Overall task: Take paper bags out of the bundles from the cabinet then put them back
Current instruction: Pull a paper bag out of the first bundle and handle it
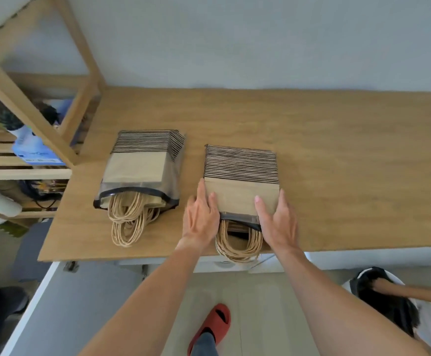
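Observation:
Two bundles of brown paper bags in clear plastic wraps lie on the wooden tabletop (337, 150). The left bundle (140, 168) lies alone, its twine handles spilling out toward me. The right bundle (241, 176) sits near the front edge, its handles hanging over that edge. My left hand (201, 217) rests flat against this bundle's left side near the wrap's open mouth. My right hand (278, 219) lies on its right side, fingers straight, thumb on the top bag.
A wooden shelf unit (29, 119) with assorted items stands at the left beside the table. A wall runs behind the table. Below are the floor, my foot in a red slipper (214, 327), and another person at the lower right (388, 296).

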### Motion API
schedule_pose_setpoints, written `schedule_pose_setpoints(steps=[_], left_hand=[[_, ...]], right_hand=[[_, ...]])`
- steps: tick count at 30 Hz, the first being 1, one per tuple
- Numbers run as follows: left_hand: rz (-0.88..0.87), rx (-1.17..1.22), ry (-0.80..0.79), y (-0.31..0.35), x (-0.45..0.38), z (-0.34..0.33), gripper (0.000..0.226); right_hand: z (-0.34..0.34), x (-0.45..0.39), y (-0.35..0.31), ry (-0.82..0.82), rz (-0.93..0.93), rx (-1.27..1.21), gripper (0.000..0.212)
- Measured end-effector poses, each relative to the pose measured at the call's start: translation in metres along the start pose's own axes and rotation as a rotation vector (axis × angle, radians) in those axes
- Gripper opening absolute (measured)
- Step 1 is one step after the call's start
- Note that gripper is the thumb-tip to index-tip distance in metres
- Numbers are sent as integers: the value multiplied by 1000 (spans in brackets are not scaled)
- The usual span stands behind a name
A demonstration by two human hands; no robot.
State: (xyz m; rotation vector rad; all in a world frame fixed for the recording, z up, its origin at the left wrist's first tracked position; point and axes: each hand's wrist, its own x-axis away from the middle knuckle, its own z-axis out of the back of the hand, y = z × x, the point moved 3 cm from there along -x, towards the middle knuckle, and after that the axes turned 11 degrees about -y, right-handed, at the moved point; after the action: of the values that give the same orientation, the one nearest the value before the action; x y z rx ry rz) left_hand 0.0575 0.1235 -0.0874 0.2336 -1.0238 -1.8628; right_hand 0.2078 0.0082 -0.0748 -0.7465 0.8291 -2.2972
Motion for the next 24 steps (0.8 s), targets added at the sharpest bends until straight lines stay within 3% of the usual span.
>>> schedule_pose_setpoints(steps=[4, 9, 11, 14, 17, 24], left_hand=[[-4, -22, 13, 9, -33, 3, 56], [15, -459, -84, 22, -47, 10, 33], [13, -549, -81, 22, -47, 17, 40], [-132, -662, -48, 26, -36, 30, 43], [-318, -674, 4, 24, -21, 49, 34], [-410, -617, 334, -22, 38, 122, 19]], right_hand=[[2, -37, -10, -27, -6, -6, 87], [4, -55, -18, -71, -27, 23, 87], [6, -53, -21, -15, -44, 39, 82], [8, -41, -27, 151, -32, 153, 75], [2, -28, -40, 221, 137, 208, 56], [-65, 35, -88, 140, 561, 287, 29]])
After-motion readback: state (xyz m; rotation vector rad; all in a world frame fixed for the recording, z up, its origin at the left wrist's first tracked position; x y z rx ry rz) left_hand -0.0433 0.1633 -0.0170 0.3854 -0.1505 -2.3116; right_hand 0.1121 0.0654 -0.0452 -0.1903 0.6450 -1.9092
